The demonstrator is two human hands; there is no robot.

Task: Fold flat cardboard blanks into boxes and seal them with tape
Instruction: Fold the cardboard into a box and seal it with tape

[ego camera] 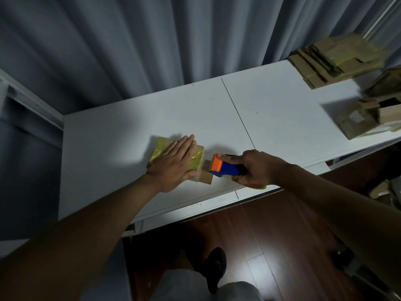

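Box point(159, 148), small and wrapped in glossy yellowish tape, lies on the white table point(130, 118) directly under the left hand point(173, 164), whose straight fingers press flat on its top. It looks light and fairly stiff but crushable, and the tape skin is probably slick, so a flat palm on top or a hold across its side walls should suit it best. Just right of that palm, a short run of tape crosses to the tape dispenser point(223, 167), orange at the nose and blue in the handle. Further right, the right hand point(258, 168) clenches that handle, forefinger laid along it. Well beyond this grip, flat cardboard blanks point(334, 59) and folded boxes point(368, 114) sit stacked. Grey curtains hang behind; dark wood flooring lies below.
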